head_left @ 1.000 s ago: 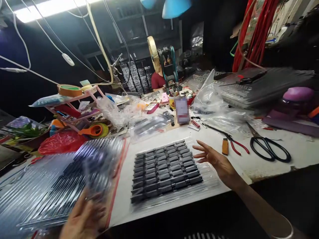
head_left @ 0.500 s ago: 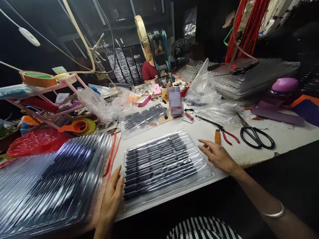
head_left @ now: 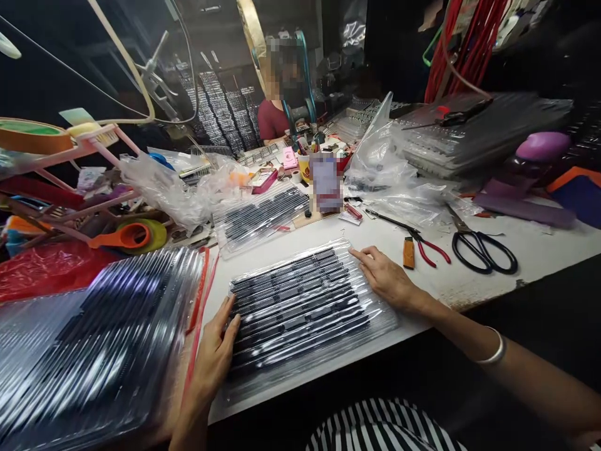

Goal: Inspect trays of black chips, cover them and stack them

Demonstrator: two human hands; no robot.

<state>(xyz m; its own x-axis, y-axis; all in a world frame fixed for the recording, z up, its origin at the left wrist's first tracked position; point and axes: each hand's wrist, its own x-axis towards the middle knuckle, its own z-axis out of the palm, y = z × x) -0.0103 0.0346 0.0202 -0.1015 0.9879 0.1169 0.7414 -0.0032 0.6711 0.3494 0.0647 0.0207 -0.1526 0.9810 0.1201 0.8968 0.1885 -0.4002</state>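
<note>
In front of me a clear plastic tray [head_left: 300, 300] lies on the white table, with rows of dark toothed strips in its grooves. My left hand [head_left: 216, 347] holds its left edge, the thumb along the side and the fingers at the far corner. At the opposite side my right hand [head_left: 387, 279] grips the upper right edge, index finger pointing towards the back corner. Its thumb is hidden. To the left of my left hand stands a stack of similar filled trays [head_left: 107, 332].
Right of my right hand lie an orange-handled piece [head_left: 409, 253], red-handled pliers [head_left: 429, 250] and black scissors [head_left: 486, 250]. Behind are another filled tray [head_left: 263, 216], plastic bags [head_left: 389, 156] and a phone [head_left: 327, 181]. A person in a red shirt [head_left: 272, 120] sits across the table.
My right hand has moved left onto the tray's edge, from beside it. My left hand has closed in on the left edge. The camera view has shifted slightly.
</note>
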